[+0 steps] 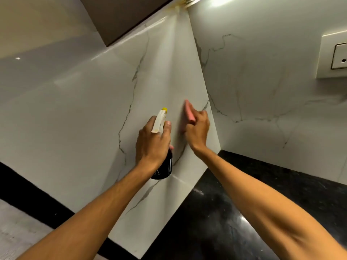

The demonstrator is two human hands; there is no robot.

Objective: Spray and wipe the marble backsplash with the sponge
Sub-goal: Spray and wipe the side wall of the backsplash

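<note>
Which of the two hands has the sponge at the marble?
The right hand: it holds the pink sponge at the marble backsplash, whereas the left hand grips a yellow-nozzled spray bottle.

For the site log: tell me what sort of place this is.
Most likely a home kitchen: a veined marble backsplash rises from a black stone countertop, with a dark wall cabinet overhead and a switch plate on the wall.

Both arms reach forward. The left hand (152, 145) grips the bottle (165, 167). The right hand (198, 130), just beside it, pinches the sponge (189, 113).
</note>
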